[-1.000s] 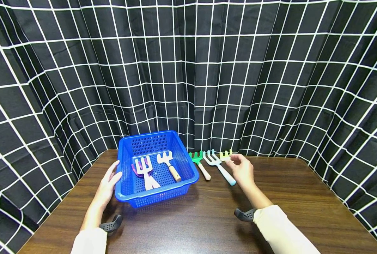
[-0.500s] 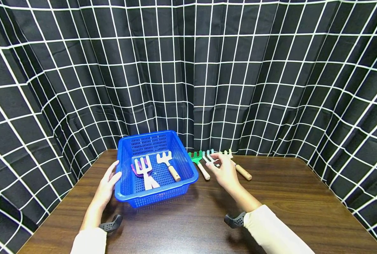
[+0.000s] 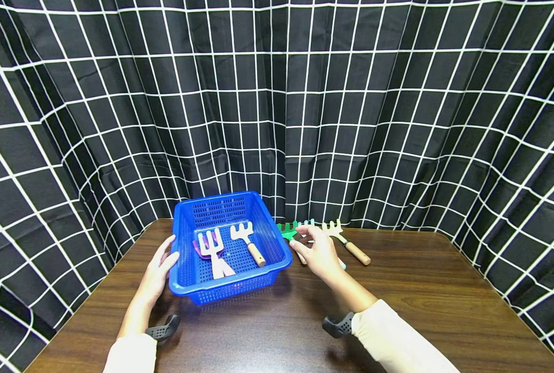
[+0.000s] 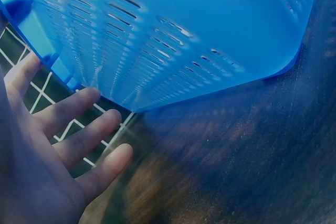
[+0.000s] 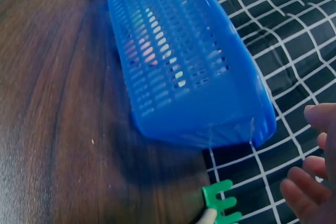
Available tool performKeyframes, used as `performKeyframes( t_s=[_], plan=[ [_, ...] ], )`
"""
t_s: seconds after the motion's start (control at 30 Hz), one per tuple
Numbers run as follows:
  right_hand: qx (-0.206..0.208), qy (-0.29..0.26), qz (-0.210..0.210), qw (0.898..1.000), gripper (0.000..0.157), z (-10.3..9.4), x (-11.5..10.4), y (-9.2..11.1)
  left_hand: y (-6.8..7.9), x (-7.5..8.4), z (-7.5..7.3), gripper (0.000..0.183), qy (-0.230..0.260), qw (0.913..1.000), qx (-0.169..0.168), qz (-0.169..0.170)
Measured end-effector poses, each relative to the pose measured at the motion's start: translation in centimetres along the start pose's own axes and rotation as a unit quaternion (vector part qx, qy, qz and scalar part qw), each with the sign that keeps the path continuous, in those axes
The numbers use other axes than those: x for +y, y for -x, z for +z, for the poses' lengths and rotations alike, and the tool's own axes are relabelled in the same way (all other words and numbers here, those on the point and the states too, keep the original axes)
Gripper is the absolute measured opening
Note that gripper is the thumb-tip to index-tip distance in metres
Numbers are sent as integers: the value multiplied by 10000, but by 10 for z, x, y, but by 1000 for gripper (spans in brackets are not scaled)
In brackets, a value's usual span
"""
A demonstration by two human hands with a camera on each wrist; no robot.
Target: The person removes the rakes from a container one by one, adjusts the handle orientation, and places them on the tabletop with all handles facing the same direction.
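My left hand (image 3: 153, 274) rests its fingertips at the left rim of a blue plastic basket (image 3: 232, 284). In the left wrist view its fingers (image 4: 86, 142) spread, fairly straight, beside the perforated wall. My right hand (image 3: 321, 254) hovers just right of a green hand fork (image 3: 288, 234), thumb and fingers apart, nothing seen between them. It partly covers a pale blue hand fork (image 3: 342, 264). The right wrist view has the green tines (image 5: 220, 202) left of my fingers (image 5: 302, 187). Farther right lies a yellow hand fork (image 3: 357, 253) with a wooden handle.
Inside the basket lie a pale pink hand fork (image 3: 214, 254), a purple tool (image 3: 199, 248) partly under it, and a whitish hand fork (image 3: 255, 254) with a wooden handle. A black curtain (image 3: 342, 129) with white grid lines stands behind the brown wooden table (image 3: 258, 342).
My right hand has moved left from the yellow hand fork, across the pale blue one, to beside the green one. My left hand and the basket have stayed in place.
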State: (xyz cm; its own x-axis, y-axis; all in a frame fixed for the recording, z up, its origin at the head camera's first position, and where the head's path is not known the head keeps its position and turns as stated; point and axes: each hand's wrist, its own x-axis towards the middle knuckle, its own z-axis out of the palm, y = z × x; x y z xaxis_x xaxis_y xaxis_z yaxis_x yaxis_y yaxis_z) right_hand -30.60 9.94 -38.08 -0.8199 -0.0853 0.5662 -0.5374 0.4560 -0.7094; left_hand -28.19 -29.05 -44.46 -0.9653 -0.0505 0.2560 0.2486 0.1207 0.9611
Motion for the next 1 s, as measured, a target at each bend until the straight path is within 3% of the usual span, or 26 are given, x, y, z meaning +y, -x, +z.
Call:
performKeyframes(
  t_s=[0.53, 1.0],
  plan=[
    [-403, -518, 184, 9977, 36, 16, -24, -4, 0, 1, 0, 55, -72, 9999, -11, -91],
    [-754, -137, 380, 9963, 45, 33, -42, -7, 0, 1, 0, 54, -57, 10000, -4, -59]
  ],
)
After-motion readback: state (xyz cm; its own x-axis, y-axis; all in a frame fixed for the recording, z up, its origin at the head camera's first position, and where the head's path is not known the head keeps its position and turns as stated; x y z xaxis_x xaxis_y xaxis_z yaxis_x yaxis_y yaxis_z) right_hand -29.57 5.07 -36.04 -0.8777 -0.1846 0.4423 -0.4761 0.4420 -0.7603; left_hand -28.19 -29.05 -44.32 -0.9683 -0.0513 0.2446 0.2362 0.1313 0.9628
